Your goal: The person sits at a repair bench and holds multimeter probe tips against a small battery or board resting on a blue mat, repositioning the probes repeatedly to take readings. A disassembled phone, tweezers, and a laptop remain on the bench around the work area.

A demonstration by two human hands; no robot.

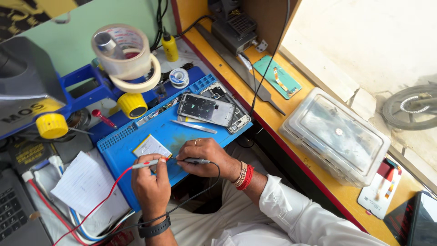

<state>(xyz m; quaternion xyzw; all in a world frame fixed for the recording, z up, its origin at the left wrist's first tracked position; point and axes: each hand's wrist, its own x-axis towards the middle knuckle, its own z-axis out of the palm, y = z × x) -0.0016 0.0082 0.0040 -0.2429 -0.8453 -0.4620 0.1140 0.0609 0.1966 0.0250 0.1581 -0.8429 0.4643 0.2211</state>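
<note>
My left hand grips a red test probe whose red lead runs down to the left. My right hand grips a black test probe with a black lead curling back under my wrist. Both probe tips meet at the near edge of a small flat battery lying on the blue work mat. Further back on the mat lie a dismantled phone frame and metal tweezers.
Rolls of tape on a blue stand with yellow knobs sit at the back left. A clear plastic box rests on the orange bench at right. A yellow bottle, a soldering station, white paper and a laptop corner surround the mat.
</note>
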